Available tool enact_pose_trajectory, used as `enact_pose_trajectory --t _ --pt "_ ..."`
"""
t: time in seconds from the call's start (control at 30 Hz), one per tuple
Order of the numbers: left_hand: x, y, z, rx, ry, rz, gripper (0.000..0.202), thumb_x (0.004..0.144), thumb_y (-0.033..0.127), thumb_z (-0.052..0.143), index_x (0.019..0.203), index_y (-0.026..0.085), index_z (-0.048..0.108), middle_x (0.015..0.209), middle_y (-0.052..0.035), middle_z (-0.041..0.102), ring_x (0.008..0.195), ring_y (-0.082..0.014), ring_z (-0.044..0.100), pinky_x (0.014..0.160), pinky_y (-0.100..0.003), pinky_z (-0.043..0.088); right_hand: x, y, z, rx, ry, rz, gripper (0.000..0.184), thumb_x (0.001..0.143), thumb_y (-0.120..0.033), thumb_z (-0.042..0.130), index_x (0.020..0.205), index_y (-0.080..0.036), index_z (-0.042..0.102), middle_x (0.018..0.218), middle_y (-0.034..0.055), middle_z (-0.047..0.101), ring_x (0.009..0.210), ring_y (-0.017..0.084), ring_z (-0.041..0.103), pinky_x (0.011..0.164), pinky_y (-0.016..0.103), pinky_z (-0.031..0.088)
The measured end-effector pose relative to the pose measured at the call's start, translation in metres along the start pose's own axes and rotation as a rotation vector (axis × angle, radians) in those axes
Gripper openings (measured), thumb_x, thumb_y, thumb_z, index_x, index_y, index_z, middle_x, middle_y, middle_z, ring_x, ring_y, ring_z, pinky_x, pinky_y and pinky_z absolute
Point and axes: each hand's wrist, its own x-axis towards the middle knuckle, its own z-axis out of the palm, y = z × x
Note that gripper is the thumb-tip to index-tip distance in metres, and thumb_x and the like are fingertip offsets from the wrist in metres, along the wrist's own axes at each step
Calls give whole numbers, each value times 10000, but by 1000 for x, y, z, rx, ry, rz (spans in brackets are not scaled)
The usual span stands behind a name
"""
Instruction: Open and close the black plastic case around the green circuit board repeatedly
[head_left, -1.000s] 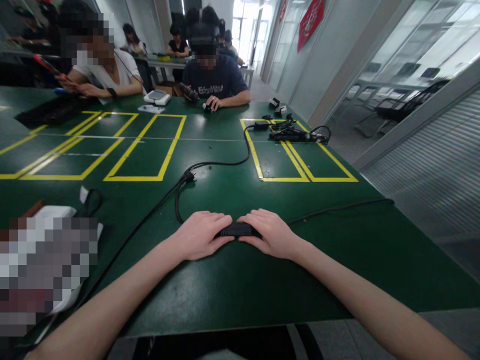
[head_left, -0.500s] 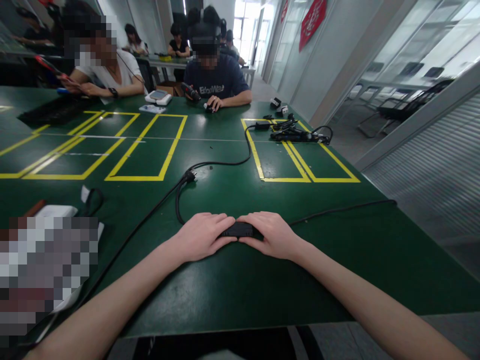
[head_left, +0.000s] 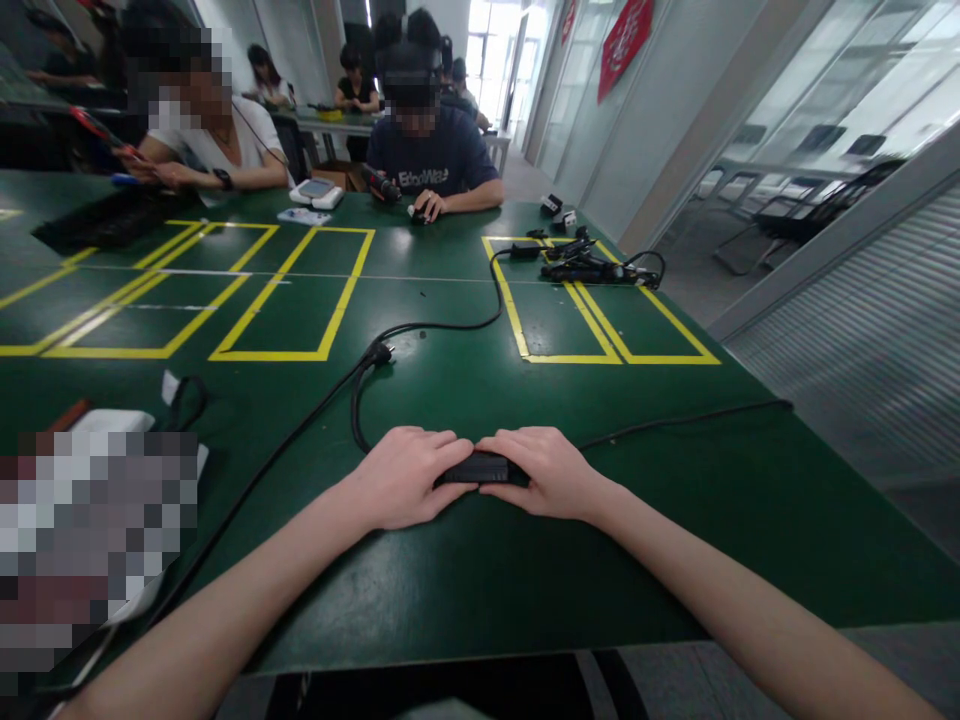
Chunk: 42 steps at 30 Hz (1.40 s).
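A black power adapter [head_left: 480, 468] lies on the green table [head_left: 465, 590], right in front of me. My left hand [head_left: 409, 478] is closed around its left end, thumb on the near side and fingers on the far side. Around its right end my right hand [head_left: 547, 473] is closed in the same way. The fingertips of both hands almost meet over the adapter, so its ends are hidden. A black cable with a plug [head_left: 381, 353] curves away beyond my left hand. From behind my right hand a thin black cord [head_left: 690, 412] runs to the right.
Yellow tape rectangles [head_left: 326, 355] mark the table. A pile of black adapters and cables [head_left: 592, 268] lies at the far right. Papers, blurred out [head_left: 105, 520], lie at the left. Across the table sit a person in a dark shirt [head_left: 431, 150] and one in white [head_left: 251, 150].
My hands and the power adapter have barely moved; the adapter's top has tilted very slightly. The cables lie as before.
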Motion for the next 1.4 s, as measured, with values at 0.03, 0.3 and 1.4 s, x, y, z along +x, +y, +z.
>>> enact_pose_trajectory --t 0.03,0.3,1.4 --pt "0 0 0 12 5 0 245 1042 408 539 1108 185 615 919 -34 723 771 -210 705 701 -323 501 0 0 0 -11 -2 -13 307 1046 -435 537 1170 -168 626 893 69 722 758 193 679 670 299 450" --pt "-1 -3 4 28 99 27 319 1039 476 546 1102 179 644 910 -47 736 826 -222 711 712 -322 494 -1 4 3 -19 81 -42 285 1053 -402 502 1182 -172 610 895 69 730 751 192 683 673 299 466" --pt "-6 0 4 78 300 32 293 983 249 611 1255 175 687 1613 -184 447 1504 -340 415 1246 -631 311 -15 102 -102 508 1259 681 428 676 -431 718 828 -277 349 707 -15 648 408 71 311 432 200 162"
